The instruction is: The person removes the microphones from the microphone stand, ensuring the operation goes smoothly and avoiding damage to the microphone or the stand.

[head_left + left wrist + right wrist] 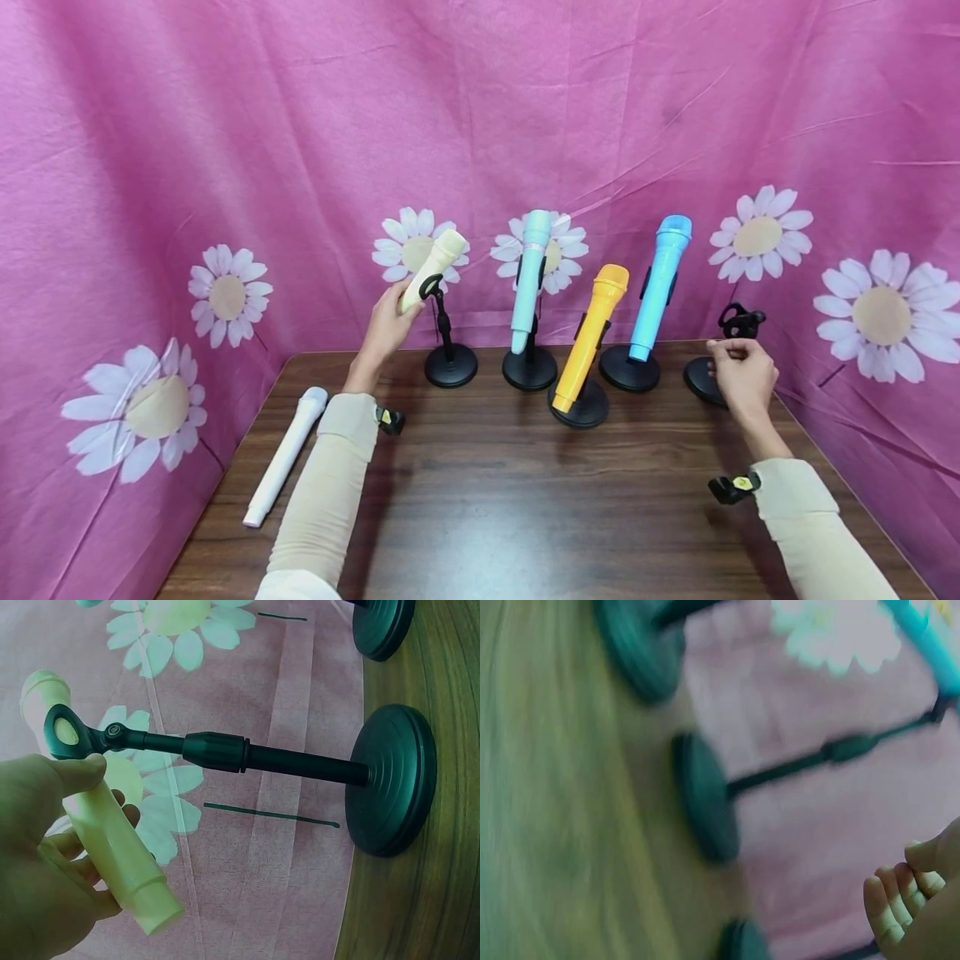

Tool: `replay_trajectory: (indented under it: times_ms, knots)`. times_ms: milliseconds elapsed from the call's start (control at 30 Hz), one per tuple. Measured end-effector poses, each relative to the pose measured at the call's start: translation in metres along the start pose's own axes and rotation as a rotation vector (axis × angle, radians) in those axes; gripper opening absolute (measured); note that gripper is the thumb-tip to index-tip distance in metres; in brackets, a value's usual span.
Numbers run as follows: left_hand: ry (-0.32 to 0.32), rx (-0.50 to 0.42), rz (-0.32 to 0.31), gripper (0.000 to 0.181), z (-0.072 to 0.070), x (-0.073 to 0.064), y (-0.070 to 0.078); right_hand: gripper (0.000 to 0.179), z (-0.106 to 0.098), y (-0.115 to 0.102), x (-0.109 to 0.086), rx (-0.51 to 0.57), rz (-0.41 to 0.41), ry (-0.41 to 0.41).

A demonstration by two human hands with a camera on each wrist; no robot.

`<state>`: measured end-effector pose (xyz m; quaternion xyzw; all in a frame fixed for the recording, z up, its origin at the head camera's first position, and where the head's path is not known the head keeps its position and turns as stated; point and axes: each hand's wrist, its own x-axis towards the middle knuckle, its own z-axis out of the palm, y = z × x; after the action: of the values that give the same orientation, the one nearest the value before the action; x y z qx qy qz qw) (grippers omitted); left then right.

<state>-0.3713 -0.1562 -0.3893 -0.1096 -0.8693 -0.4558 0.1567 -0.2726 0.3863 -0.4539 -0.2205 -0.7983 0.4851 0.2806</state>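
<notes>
My left hand (386,329) grips a pale yellow microphone (442,254) by its body, head up and tilted. In the left wrist view, the thumb lies by the ring clip of a black stand (300,763), and the microphone (124,851) slants through or against that clip. How deep it sits is partly hidden by the hand. Over at the right, my right hand (746,379) is just in front of another black stand (703,382) whose clip bears no microphone. The right wrist view shows that hand's fingers (889,907) loosely bent, with nothing visible in them.
Mint (528,283), orange (592,333) and blue (660,287) microphones lean in black stands between the hands. A white microphone (285,458) lies at the left of the wooden table (487,492). Behind hangs a pink flowered cloth (480,125).
</notes>
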Motion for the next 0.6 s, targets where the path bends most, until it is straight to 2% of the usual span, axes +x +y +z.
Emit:
replay_trajectory:
  times_ms: [100, 200, 333, 467, 600]
  knots:
    - [0.004, 0.004, 0.007, 0.057, -0.002, -0.001, -0.001, 0.012, 0.008, -0.026, -0.016, 0.116, -0.074, 0.007]
    - [0.009, 0.006, 0.018, 0.056, -0.002, -0.001, -0.001, 0.017, 0.018, -0.053, -0.033, 0.198, -0.189, 0.002]
    - [0.012, -0.005, 0.025, 0.056, -0.002, -0.001, -0.002, 0.018, 0.035, -0.087, -0.058, 0.297, -0.334, -0.057]
    - [0.011, -0.016, 0.029, 0.054, -0.002, -0.002, -0.001, 0.012, 0.055, -0.119, -0.087, 0.357, -0.462, -0.157]
    - [0.012, -0.023, 0.027, 0.055, -0.002, -0.003, -0.001, 0.011, 0.077, -0.145, -0.116, 0.386, -0.531, -0.303]
